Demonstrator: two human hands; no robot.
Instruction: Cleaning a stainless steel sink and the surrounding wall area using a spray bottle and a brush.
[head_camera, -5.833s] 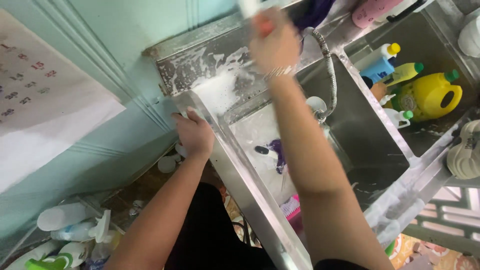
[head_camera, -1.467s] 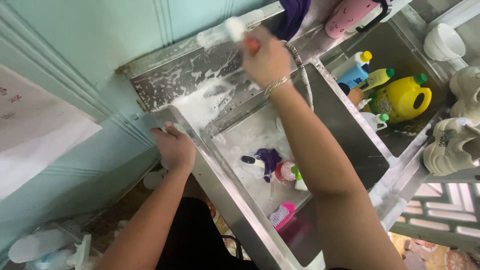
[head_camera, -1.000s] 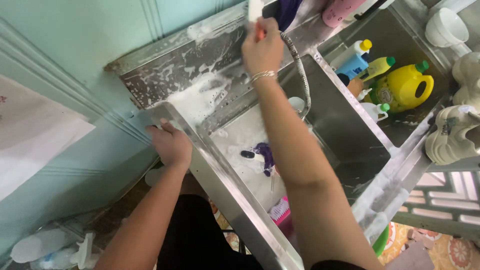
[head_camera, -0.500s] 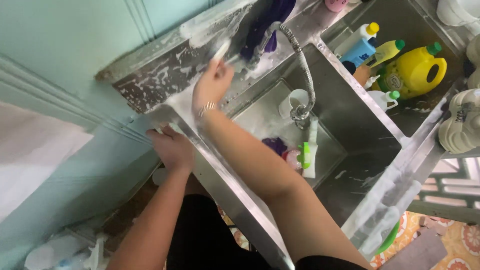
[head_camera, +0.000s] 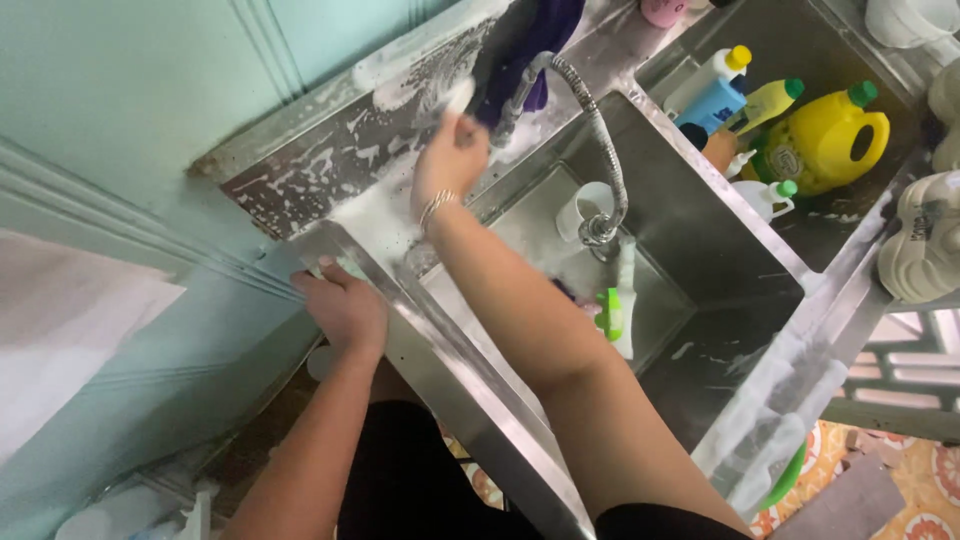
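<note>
Sink (head_camera: 740, 300) of stainless steel filled the head view, and its soapy back ledge (head_camera: 330, 185) was where you were working. Your right hand (head_camera: 448, 165) was closed around a small pale object, probably a sponge or brush (head_camera: 462, 95), too blurred to identify, and pressed it against the foam-streaked ledge just beside the base of the flexible tap hose (head_camera: 600, 130). A bracelet (head_camera: 435, 207) sat on that wrist. Your left hand (head_camera: 345, 305) gripped the near left corner of the sink, fingers curled over the rim, holding nothing else. A purple cloth (head_camera: 530, 45) hung over the ledge behind the hose. Inside the basin lay a white cup (head_camera: 590, 200) beneath the tap head, with a green-and-white item (head_camera: 612, 315) just beside it on the basin floor. In the adjoining compartment to the right stood a yellow jug with a green cap (head_camera: 825, 140), a blue-and-white bottle (head_camera: 715, 95), and a yellow-green bottle (head_camera: 770, 100), all close together. White crockery (head_camera: 925, 245) rested at the far right edge.
</note>
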